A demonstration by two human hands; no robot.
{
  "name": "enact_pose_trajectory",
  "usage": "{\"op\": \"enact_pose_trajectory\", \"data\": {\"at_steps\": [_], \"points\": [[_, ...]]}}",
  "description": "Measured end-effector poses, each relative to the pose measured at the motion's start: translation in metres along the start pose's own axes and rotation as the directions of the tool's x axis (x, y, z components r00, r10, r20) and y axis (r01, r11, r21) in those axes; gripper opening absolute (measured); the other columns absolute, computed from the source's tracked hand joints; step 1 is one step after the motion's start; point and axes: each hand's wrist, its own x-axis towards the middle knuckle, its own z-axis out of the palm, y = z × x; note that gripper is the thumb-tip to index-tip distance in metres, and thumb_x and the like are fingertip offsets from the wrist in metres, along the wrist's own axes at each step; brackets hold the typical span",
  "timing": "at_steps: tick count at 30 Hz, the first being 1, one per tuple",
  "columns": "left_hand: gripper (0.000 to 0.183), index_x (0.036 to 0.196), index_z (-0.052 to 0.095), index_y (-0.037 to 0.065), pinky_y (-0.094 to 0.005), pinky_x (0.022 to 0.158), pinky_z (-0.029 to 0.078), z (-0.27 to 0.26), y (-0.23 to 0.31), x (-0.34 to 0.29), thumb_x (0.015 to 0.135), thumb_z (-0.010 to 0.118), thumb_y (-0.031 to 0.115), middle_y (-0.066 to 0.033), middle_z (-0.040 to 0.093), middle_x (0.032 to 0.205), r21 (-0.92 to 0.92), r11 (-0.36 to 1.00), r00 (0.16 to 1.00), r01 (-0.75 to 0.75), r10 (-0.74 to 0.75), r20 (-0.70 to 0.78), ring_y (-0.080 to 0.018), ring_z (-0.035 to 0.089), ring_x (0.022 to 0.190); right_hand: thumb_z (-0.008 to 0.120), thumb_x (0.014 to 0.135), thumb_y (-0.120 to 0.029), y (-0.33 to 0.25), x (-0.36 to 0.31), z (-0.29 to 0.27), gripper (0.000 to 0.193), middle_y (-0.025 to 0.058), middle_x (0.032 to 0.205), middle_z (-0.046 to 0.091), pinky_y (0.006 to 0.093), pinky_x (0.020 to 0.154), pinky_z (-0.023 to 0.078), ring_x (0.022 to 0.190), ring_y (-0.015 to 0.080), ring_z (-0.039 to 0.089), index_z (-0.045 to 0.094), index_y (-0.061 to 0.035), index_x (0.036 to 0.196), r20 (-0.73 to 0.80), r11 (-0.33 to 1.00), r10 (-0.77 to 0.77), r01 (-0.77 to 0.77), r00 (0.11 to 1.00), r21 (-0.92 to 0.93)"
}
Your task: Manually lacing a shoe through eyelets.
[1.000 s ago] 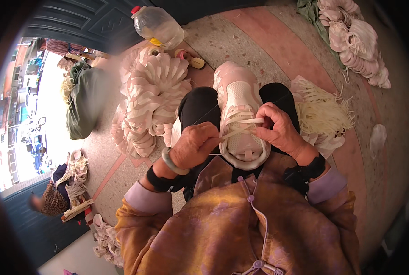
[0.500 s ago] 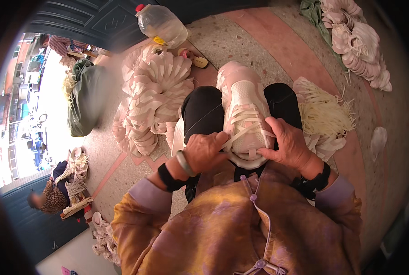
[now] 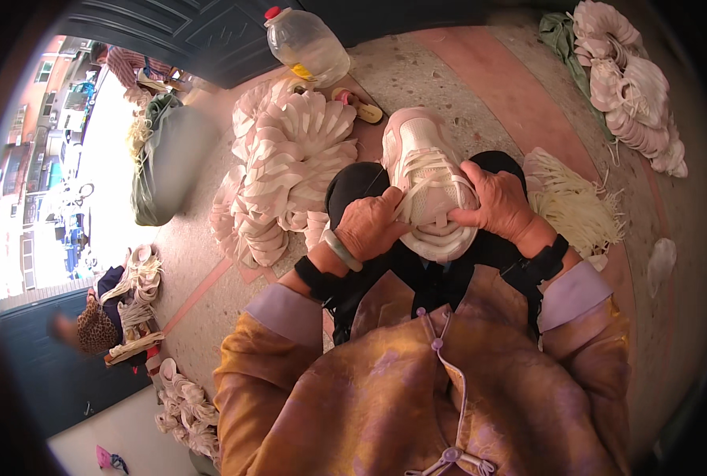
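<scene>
A pale pink-and-white sneaker (image 3: 418,135) sits between my black-clad knees, its toe pointing away from me. Cream shoelaces (image 3: 429,170) criss-cross over its tongue. My left hand (image 3: 369,226) is closed at the left edge of the shoe's opening, thumb against the laces there. On the other side my right hand (image 3: 500,202) grips the right edge, its thumb near the tongue and its index finger along the side. Whether either hand also pinches a lace end, I cannot make out. The fingers under the shoe are hidden.
Shoe uppers (image 3: 282,159) are heaped at the left, near a clear jug (image 3: 310,47) and a slipper (image 3: 359,105). Cream laces (image 3: 571,202) lie right of my knee. More uppers (image 3: 631,87) lie far right. A green sack (image 3: 159,166) and another person (image 3: 95,325) are at left.
The sneaker has tilted, and its heel has moved a little away from me. Both my hands have moved farther from my body with it, the left also going right.
</scene>
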Motion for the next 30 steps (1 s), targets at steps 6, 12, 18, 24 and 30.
{"op": "enact_pose_trajectory", "data": {"at_steps": [6, 12, 18, 24, 30], "points": [[0.036, 0.092, 0.054, 0.000, -0.0418, 0.061, 0.048, -0.004, 0.000, -0.006, 0.067, 0.071, 0.019, -0.0169, 0.061, 0.066, -0.181, 0.978, 0.995, 0.099, -0.096, 0.030, -0.0364, 0.062, 0.070, 0.072, 0.061, -0.053, 0.004, -0.012, 0.004, 0.075, 0.0171, 0.080, 0.063, 0.0403, 0.062, 0.049, 0.071, 0.0346, 0.063, 0.048, 0.0004, 0.109, -0.098, 0.994, -0.050, 0.059, 0.994, 0.095], [0.010, 0.085, 0.060, 0.000, -0.0247, 0.059, 0.048, -0.012, -0.009, -0.011, 0.076, 0.065, 0.003, -0.0031, 0.061, 0.071, -0.652, 0.740, 0.986, 0.166, -0.131, 0.102, -0.0113, 0.058, 0.062, 0.074, 0.070, -0.035, 0.007, -0.037, -0.006, 0.057, 0.0149, 0.069, 0.061, 0.0367, 0.052, 0.047, 0.062, 0.0316, 0.062, 0.049, -0.0029, 0.109, 0.001, 0.943, 0.087, -0.082, 0.996, 0.323], [0.007, 0.088, 0.061, 0.001, -0.0186, 0.052, 0.044, -0.031, 0.000, 0.003, 0.085, 0.058, 0.007, 0.0009, 0.059, 0.070, -0.599, 0.720, 0.936, 0.350, -0.291, 0.197, -0.0042, 0.054, 0.059, 0.072, 0.074, -0.024, 0.009, -0.051, 0.002, 0.045, 0.0143, 0.065, 0.060, 0.0383, 0.051, 0.048, 0.061, 0.0334, 0.062, 0.045, -0.0058, 0.104, -0.051, 0.965, -0.019, 0.032, 0.999, 0.260], [0.010, 0.090, 0.064, 0.003, -0.0183, 0.044, 0.039, -0.040, 0.006, 0.003, 0.085, 0.059, 0.009, 0.0021, 0.057, 0.064, -0.498, 0.764, 0.907, 0.410, -0.287, 0.307, -0.0033, 0.050, 0.052, 0.072, 0.072, -0.028, 0.007, -0.058, 0.005, 0.045, 0.0132, 0.064, 0.059, 0.0368, 0.054, 0.049, 0.060, 0.0314, 0.062, 0.045, -0.0064, 0.101, -0.028, 0.927, 0.086, -0.070, 0.996, 0.368], [0.008, 0.088, 0.065, 0.003, -0.0197, 0.046, 0.040, -0.083, 0.031, 0.004, 0.084, 0.060, 0.007, 0.0008, 0.057, 0.064, -0.376, 0.891, 0.949, 0.256, -0.157, 0.275, -0.0036, 0.050, 0.055, 0.069, 0.077, -0.021, 0.010, -0.025, -0.038, 0.026, 0.0086, 0.072, 0.058, 0.0337, 0.056, 0.046, 0.065, 0.0237, 0.058, 0.056, -0.0042, 0.091, -0.215, 0.956, -0.083, 0.139, 0.973, 0.258]]}}
